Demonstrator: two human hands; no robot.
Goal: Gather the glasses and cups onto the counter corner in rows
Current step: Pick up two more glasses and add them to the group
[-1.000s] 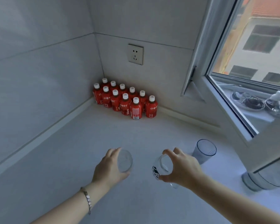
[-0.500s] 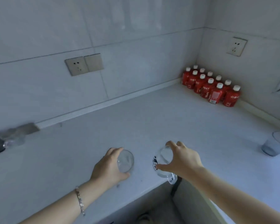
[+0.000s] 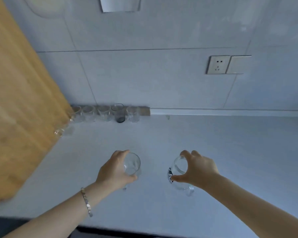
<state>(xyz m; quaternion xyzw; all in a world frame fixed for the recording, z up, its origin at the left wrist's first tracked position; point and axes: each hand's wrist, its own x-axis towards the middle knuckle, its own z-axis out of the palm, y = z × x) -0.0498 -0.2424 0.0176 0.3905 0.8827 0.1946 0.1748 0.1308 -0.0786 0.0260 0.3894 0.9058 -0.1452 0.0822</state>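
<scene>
My left hand (image 3: 114, 170) grips a plain clear glass (image 3: 132, 163) from its left side, held above the pale counter (image 3: 196, 145). My right hand (image 3: 199, 168) holds a clear glass mug with a black-and-white print (image 3: 178, 170) by its rim, its handle hanging below. Against the back wall stands a row of several clear glasses (image 3: 90, 113) with one dark smoked tumbler (image 3: 118, 112) among them. Two more clear glasses (image 3: 64, 130) stand in front of the row's left end, beside the wooden panel.
A tall wooden panel (image 3: 19, 103) bounds the counter on the left. A wall socket and switch plate (image 3: 228, 64) sit on the tiled wall at right. The counter's front edge (image 3: 144, 232) runs below my arms.
My view has swung left, from the window corner with the red bottles to the corner by the wooden panel. Both hands still carry the same glass and mug.
</scene>
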